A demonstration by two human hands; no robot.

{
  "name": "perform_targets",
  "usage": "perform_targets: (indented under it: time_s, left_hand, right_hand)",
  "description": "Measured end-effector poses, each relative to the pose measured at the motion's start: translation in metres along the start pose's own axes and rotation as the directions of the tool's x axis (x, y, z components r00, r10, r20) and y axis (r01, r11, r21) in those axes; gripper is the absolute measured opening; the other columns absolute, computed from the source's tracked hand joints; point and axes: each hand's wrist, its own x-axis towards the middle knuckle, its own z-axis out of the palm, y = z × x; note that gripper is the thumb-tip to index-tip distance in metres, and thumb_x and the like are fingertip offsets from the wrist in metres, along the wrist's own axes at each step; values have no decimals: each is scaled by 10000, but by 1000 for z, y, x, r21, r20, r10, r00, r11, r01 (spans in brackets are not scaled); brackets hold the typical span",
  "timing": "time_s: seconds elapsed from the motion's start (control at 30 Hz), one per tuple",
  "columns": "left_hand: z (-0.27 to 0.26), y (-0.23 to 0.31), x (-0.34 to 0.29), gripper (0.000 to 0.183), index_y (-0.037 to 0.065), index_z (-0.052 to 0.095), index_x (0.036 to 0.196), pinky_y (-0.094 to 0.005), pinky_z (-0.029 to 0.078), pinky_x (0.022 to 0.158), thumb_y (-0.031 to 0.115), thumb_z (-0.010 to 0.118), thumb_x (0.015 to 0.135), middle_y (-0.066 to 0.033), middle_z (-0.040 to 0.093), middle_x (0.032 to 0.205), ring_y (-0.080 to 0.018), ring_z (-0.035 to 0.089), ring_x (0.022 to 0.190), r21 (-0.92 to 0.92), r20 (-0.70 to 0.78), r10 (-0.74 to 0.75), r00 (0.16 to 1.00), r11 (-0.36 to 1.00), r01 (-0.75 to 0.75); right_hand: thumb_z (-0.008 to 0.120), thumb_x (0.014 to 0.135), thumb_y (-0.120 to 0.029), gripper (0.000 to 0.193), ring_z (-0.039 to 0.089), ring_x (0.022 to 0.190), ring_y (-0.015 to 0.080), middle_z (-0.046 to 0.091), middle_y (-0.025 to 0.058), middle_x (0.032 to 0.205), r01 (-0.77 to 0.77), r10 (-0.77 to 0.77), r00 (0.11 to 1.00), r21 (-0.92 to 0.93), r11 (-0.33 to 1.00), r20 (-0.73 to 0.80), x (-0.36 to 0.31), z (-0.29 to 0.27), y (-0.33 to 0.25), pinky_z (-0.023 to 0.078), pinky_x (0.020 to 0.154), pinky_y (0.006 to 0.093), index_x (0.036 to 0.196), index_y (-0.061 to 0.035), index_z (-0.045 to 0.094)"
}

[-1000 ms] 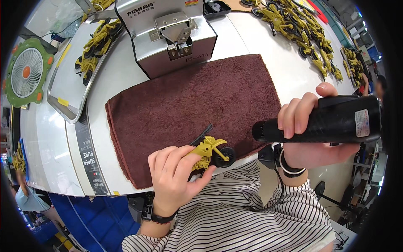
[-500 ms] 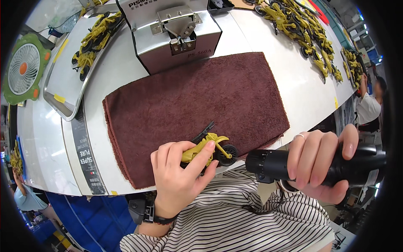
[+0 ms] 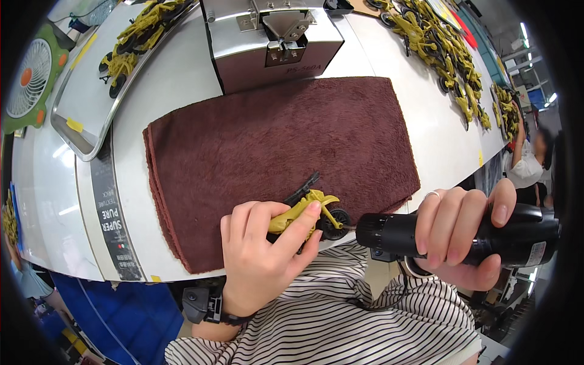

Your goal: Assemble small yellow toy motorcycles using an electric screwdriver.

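A yellow toy motorcycle (image 3: 298,208) is held at the near edge of the brown towel (image 3: 280,137) by the left hand's (image 3: 260,250) grip, its wheel (image 3: 342,217) already mounted. Whether the fastening is finished cannot be told. The black screwdriver (image 3: 389,231), wrapped in the right hand's (image 3: 459,234) grip, has been brought to the wheel from well apart, a second ago.

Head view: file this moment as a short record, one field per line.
left grip: closed on yellow toy motorcycle
right grip: closed around black powered driver
driver aim: toward the front wheel; contact unclear
work surface: brown towel on white table
beyond towel: silver machine
left side: metal tray with yellow motorcycles, green fan
right side: motorcycle pile
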Motion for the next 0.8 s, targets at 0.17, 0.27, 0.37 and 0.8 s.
perform_targets:
  time_s: [0.17, 0.27, 0.37, 0.8]
  left_hand:
    - [1, -1, -1, 446, 172, 686, 998, -332, 363, 679, 135, 770, 562, -29, 523, 869, -209, 490, 789, -8, -9, 11, 1000, 1000, -11]
    - [1, -2, -3, 454, 176, 684, 1004, -333, 362, 674, 134, 772, 561, -27, 520, 863, -207, 488, 782, 5, -9, -2, 1000, 1000, 2]
    - [1, -2, -3, 460, 179, 683, 1008, -332, 363, 671, 133, 774, 559, -27, 517, 857, -206, 487, 777, 7, -9, -10, 1000, 1000, 10]
    - [3, -3, -4, 474, 188, 684, 1017, -327, 364, 657, 133, 774, 555, -24, 504, 849, -203, 484, 768, 2, -22, -3, 1000, 1000, 3]
  right_hand:
    - [627, 808, -187, 334, 563, 478, 128, 545, 38, 617, -5, 9, 999, -85, 996, 47, 2, 4, -2, 485, 482, 239, 980, -89, 358]
    - [649, 800, -188, 324, 566, 479, 122, 553, 35, 626, 10, -6, 995, -35, 999, 103, 6, 4, 8, 491, 488, 237, 938, -94, 371]
    - [662, 795, -191, 319, 564, 477, 119, 555, 30, 628, -24, 27, 995, -30, 999, 98, 7, 5, 7, 493, 489, 235, 908, -97, 379]
    - [683, 772, -178, 344, 579, 497, 115, 568, 34, 631, -29, 30, 1000, -61, 998, 8, 1, 5, 3, 505, 508, 226, 945, -92, 398]
